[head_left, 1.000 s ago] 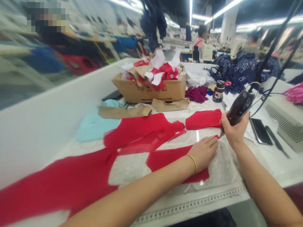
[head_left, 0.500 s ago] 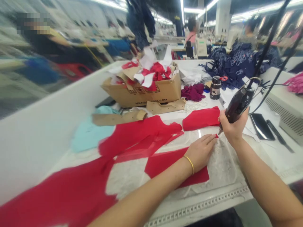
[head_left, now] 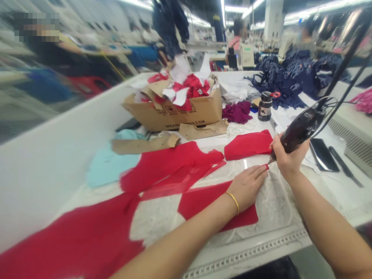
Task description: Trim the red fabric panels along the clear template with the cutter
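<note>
While the left hand [head_left: 247, 186], fingers outstretched, pins the near red cut fabric piece [head_left: 203, 201] to the white worktop [head_left: 334, 192], the right hand [head_left: 286, 159] (clamped round the black corded tool [head_left: 302, 126]) has tilted it flatter.

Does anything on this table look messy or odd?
Only the cardboard box: red and white scraps heap above its rim. Near the hands things look orderly: left hand flat on red fabric, right hand gripping a black tool.
</note>
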`<state>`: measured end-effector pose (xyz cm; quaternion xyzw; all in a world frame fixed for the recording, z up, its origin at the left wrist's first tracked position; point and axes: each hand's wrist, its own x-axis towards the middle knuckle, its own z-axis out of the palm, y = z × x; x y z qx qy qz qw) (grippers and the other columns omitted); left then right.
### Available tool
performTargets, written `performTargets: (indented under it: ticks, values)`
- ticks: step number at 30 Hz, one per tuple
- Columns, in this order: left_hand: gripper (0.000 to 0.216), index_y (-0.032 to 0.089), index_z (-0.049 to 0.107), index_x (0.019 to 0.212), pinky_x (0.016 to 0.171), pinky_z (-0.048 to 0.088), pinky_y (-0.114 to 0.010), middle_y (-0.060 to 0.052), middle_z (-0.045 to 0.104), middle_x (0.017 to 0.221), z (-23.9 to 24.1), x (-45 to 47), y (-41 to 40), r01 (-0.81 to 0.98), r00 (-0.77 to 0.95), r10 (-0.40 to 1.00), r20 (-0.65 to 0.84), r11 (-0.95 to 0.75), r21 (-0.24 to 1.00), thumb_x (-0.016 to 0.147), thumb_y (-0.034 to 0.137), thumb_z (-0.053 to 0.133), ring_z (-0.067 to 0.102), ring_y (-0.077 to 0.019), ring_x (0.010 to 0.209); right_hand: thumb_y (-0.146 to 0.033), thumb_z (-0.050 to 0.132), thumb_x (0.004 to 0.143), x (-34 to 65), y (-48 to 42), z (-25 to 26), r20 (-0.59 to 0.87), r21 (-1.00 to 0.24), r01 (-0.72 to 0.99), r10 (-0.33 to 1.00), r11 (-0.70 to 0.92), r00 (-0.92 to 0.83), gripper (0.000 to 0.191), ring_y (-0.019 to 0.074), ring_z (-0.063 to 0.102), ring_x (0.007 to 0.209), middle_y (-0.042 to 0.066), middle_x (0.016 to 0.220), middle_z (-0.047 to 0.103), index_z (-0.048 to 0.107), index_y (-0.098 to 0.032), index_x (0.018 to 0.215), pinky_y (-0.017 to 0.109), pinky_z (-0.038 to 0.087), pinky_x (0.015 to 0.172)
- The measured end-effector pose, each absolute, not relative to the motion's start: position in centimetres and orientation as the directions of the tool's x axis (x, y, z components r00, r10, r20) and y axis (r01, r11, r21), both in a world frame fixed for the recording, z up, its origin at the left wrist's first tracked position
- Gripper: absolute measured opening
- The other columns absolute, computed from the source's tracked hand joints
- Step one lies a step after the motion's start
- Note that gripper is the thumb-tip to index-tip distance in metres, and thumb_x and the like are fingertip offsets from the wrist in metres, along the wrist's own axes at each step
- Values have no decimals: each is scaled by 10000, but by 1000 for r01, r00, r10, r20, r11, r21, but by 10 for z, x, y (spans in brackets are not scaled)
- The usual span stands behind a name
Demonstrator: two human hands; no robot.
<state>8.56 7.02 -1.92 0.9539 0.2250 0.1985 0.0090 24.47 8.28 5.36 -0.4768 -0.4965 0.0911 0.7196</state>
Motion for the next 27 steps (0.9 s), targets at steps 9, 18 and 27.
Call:
performTargets:
  ticks: [9,18,27]
  values:
    - [388,138,594,1384,1084,548,-451,-156,630,1454,-19,87,69,455,828,445,340,-889,57,1040,122,417,596,-261,1350,-379,677,790,245,83,52,623,-781,348,610,518,490,366,189,609,578,-28,729,573,368,-289,963,358,541,558]
    - [396,126,596,1373,1062,554,-447,-166,634,1446,-22,88,71,450,832,434,345,-892,37,1024,93,412,608,-261,1332,-401,676,798,244,84,50,614,-789,354,616,502,493,382,196,635,625,-15,768,594,352,-288,968,379,565,626]
    - [386,109,604,1355,1052,548,-398,-145,646,1439,-19,89,71,449,844,420,332,-893,-12,1009,82,436,627,-252,1306,-396,673,776,244,86,47,599,-801,375,607,467,523,379,195,597,590,-23,719,580,364,-287,966,373,543,598]
